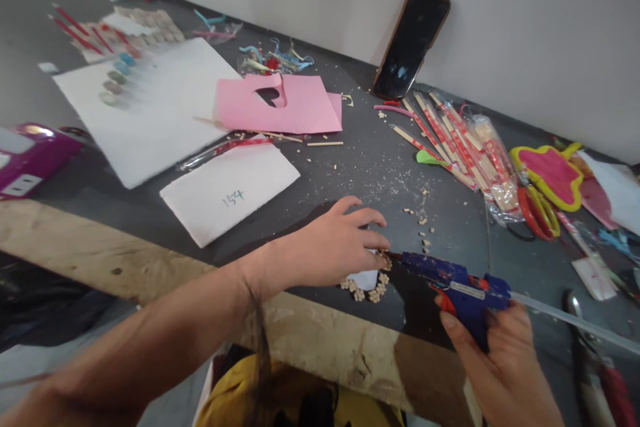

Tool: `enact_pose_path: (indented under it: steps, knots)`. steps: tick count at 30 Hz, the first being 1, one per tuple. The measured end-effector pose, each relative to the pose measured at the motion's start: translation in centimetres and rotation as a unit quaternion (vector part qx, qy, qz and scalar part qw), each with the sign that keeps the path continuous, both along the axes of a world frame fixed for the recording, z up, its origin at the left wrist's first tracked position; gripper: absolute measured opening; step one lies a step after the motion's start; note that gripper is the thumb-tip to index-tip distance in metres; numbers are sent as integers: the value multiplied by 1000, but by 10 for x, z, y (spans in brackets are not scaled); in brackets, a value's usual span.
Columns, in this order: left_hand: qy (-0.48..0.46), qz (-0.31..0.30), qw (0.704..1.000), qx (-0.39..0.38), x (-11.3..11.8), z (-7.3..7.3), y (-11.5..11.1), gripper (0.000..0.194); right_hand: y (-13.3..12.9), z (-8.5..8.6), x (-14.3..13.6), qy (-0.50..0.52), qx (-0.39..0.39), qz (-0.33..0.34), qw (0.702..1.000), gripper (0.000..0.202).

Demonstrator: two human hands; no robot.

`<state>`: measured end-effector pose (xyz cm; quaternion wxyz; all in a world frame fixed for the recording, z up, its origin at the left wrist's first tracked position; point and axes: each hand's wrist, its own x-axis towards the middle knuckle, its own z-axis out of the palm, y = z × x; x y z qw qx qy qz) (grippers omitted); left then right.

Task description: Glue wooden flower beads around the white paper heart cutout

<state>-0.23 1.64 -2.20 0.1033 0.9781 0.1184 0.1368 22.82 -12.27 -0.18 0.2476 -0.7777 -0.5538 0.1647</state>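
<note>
My right hand (505, 353) is wrapped around a blue hot glue gun (450, 273) with an orange trigger. A clear glue stick (575, 317) juts from its back end. The gun's nozzle points left, close to the fingertips of my left hand (345, 243). That hand lies over a small white paper piece (365, 279) edged with small brown wooden bits (375, 293). Its fingers are spread, and the lower ones reach the piece's upper right edge. Part of the piece is hidden under the hand. I cannot tell whether the nozzle touches it.
Crumbs and wood bits (424, 220) lie on the dark table. A phone (413, 43) leans against the wall. Wrapped chopsticks (460, 140) and scissors (537, 210) are at right. White paper (230, 190), pink paper (305, 103) and a purple tool (37, 160) lie left. Pliers (593, 353) sit far right.
</note>
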Motion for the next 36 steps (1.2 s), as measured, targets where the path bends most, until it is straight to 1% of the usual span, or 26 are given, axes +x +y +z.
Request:
enact_pose_path:
  steps: [2,4,9,11,15,19,21,26,28,30,32,36]
  knots:
    - [3,-3,1000,-1,0,0,0,35,0,2,2,-31,-12,25,999,26]
    - [6,-3,1000,0,0,0,0,37,-1,2,2,-44,-15,33,998,27]
    - [-1,-2,1000,4,0,0,0,37,-4,-6,1,-19,-4,-3,1000,31]
    - [1,-3,1000,1,0,0,0,37,-6,-9,5,-15,-13,11,1000,32]
    - [7,-3,1000,-3,0,1,0,35,-8,-9,9,-72,-12,53,996,29]
    - [2,0,1000,6,0,2,0,36,-7,-6,3,-68,14,37,997,29]
    - [4,-1,1000,5,0,1,0,37,-8,-8,3,-77,19,35,996,29]
    - [4,-3,1000,2,-1,1,0,35,-14,-17,20,-101,-9,38,994,31]
    - [7,-1,1000,0,0,1,0,34,-15,-17,24,-105,-18,55,993,31]
    - [11,-1,1000,-2,0,0,0,35,-13,-15,22,-103,-13,66,992,29]
    - [8,-2,1000,-3,0,0,0,35,-10,-11,15,-78,-7,52,996,27]
    - [3,-5,1000,-4,1,-1,1,35,-4,-4,-1,-2,10,-13,1000,25]
